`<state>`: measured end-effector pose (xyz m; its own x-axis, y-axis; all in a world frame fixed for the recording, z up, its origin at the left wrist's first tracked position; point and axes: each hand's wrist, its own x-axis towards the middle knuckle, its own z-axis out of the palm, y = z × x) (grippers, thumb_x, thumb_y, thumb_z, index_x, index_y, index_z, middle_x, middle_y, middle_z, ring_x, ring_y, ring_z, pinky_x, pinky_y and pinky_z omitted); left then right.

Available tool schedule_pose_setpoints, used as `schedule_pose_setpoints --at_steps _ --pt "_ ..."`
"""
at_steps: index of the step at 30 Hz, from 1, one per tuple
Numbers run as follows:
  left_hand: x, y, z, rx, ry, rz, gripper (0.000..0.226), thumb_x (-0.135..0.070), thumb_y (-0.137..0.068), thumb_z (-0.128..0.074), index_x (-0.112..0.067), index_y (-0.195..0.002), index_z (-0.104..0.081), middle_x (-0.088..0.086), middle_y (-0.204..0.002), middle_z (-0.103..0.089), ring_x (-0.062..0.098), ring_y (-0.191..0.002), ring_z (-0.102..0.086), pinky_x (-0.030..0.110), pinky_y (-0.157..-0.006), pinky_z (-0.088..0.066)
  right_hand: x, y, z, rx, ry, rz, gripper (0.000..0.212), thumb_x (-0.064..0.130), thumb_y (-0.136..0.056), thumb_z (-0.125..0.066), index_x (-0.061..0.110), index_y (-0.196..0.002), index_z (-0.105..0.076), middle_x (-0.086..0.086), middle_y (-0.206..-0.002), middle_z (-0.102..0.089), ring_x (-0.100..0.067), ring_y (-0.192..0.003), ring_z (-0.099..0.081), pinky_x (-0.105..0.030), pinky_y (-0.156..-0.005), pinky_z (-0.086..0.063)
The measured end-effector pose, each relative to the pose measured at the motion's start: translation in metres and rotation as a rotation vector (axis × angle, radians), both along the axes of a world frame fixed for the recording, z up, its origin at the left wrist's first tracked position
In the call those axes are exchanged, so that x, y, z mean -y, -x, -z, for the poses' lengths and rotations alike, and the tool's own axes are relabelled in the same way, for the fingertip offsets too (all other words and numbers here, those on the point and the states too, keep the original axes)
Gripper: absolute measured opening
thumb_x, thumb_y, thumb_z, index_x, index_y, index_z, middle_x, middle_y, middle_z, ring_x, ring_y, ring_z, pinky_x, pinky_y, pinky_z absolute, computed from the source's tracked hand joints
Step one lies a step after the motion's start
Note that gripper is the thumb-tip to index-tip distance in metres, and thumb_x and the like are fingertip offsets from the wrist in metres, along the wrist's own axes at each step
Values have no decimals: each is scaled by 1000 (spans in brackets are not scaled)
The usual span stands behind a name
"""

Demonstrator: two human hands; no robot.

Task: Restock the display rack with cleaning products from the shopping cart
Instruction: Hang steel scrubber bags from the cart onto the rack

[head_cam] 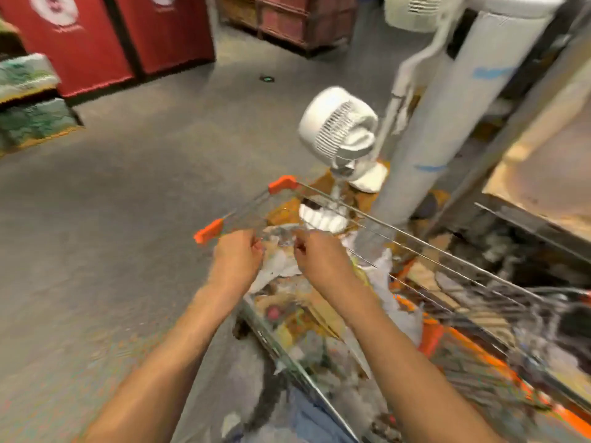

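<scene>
Wire cart [399, 251] rim | left hand [236, 254], right hand [316, 254] grip: each pinching clear wrap [281, 235] | bare floor [112, 203] left

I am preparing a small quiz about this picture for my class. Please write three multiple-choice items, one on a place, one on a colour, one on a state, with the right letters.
1. Where are both hands?
A. over the cart's front end
B. on the red panels
C. on the floor

2. What colour are the cart's corner guards?
A. blue
B. orange
C. green

3. How are the fingers of the hands?
A. spread flat
B. curled, pinching clear wrapping
C. hidden

Key: 1 A, the left hand and right hand are above the cart. 2 B, the guard is orange. 3 B, both pinch the wrapping, though blur hides detail.
</scene>
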<state>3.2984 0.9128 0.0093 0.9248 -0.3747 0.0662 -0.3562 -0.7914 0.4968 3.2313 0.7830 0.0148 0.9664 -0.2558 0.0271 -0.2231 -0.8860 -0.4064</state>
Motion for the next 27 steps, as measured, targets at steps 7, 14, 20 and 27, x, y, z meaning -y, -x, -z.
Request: schedule_pose_setpoints --at_steps 7,14,20,27 --pt "113 30 49 -188 -25 290 22 -6 -85 -50 -8 -63 -53 6 -62 -53 21 -60 -51 30 -52 -33 105 81 29 -28 -178 486 16 10 -87 -51 4 -84 -65 -18 -88 -67 -34 -89 -59 -35 -71 -43" --pt "160 29 137 -372 -111 362 16 -7 -87 -45 1 -81 -59 23 -77 -63 36 -75 -60 33 -59 -39 123 122 110 8 -431 944 14 9 -85 -56 5 -75 -65 -4 -67 -63 -22 -69 -56 -32 -64 -43" --pt "165 10 184 -636 -187 250 16 -13 -81 -63 -11 -69 -53 16 -80 -59 28 -81 -62 37 -77 -50 109 124 189 -152 -591 1107 24 12 -92 -47 -1 -83 -64 -16 -84 -68 -25 -73 -59 -28 -58 -37" --pt "166 -1 237 -741 -355 220 36 -27 -85 -62 3 -104 -65 19 -107 -64 33 -101 -58 36 -83 -46 105 128 256 -246 -836 1254 10 8 -88 -54 2 -91 -62 -16 -96 -61 -27 -93 -57 -25 -70 -37"
